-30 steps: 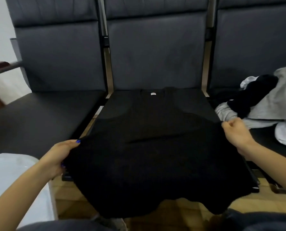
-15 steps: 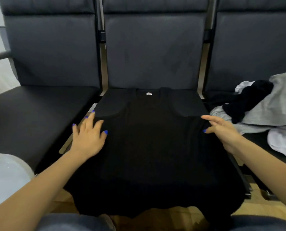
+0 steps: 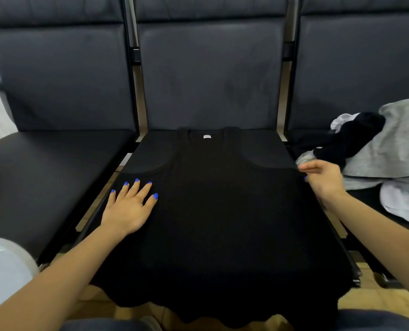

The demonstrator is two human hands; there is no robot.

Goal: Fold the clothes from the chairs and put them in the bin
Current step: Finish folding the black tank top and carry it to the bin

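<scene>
1. Two hands were on the black tank top [image 3: 213, 211], which lay flat over the middle seat [image 3: 265, 144], hem hanging off the front edge toward me.
2. I logged the left hand [image 3: 130, 206] as flat, fingers spread and straight, pressing the cloth near its left edge.
3. Right hand [image 3: 322, 177] sat at the right edge below the armhole; fingers looked loosely curled, but I could not tell whether they pinched fabric.
4. Handling judgement: thin, light, limp knit; it should crease where pressed and slide on the smooth seat. Best hold is the side edges or shoulder straps, one hand pinning.
5. Farther right, a grey and black clothes pile [image 3: 384, 151] waited on the next seat. A white rounded thing [image 3: 5, 268] sat at near left; possibly the bin.
</scene>
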